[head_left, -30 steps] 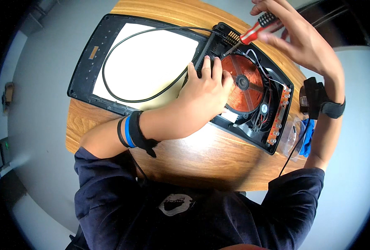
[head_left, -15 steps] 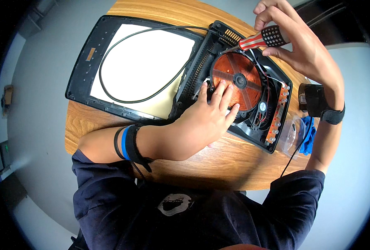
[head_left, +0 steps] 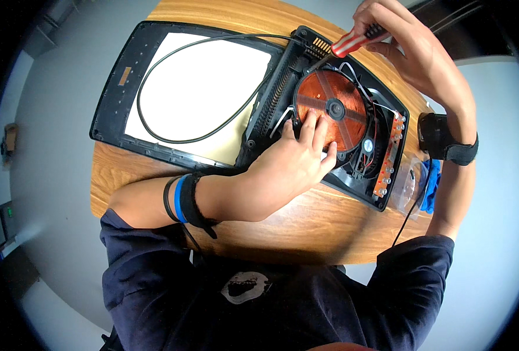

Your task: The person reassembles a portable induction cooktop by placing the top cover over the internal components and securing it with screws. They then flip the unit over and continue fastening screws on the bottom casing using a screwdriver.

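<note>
A screwdriver (head_left: 347, 45) with a red-and-white handle slants down and left from the fingers (head_left: 382, 16) of the right hand, its slim metal shaft ending near the far edge of a copper coil (head_left: 350, 96). The round, flat coil, banded and dark-hubbed, lies beneath and beyond the left hand's fingertips (head_left: 311, 116). An open black housing (head_left: 259, 131) surrounds it, spreading to either side of those fingers.

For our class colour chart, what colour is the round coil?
The coil is copper-orange with a darker cross pattern, best seen in the head view.
</note>
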### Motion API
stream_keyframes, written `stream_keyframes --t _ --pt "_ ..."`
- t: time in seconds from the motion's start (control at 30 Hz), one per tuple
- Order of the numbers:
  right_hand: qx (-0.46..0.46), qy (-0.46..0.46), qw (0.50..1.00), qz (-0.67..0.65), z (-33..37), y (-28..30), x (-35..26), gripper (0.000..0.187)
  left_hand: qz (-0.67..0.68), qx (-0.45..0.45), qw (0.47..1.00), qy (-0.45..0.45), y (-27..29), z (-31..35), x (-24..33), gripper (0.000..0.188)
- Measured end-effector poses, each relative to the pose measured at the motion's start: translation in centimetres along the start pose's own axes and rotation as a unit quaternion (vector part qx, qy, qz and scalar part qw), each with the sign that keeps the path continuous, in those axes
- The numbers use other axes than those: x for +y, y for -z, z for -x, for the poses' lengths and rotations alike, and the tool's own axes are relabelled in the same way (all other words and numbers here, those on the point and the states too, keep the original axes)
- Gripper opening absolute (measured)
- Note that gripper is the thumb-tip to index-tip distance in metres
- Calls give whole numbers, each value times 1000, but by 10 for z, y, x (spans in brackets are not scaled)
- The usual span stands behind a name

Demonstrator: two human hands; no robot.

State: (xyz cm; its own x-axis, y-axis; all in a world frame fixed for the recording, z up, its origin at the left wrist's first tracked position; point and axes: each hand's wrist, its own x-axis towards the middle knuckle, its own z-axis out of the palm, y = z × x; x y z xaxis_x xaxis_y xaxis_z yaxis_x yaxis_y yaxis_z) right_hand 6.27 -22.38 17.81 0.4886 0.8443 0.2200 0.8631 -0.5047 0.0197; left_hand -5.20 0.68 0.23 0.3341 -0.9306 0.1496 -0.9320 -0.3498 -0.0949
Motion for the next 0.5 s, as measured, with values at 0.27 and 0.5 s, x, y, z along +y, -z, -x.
stream_keyframes --t 0.27,0.5 --pt "-15 -169 984 60 4 -3 -28 39 7 26 999 27 -6 0 3 48" --pt "-125 -190 968 106 7 5 -25 39 -7 35 999 14 -6 -3 2 42"
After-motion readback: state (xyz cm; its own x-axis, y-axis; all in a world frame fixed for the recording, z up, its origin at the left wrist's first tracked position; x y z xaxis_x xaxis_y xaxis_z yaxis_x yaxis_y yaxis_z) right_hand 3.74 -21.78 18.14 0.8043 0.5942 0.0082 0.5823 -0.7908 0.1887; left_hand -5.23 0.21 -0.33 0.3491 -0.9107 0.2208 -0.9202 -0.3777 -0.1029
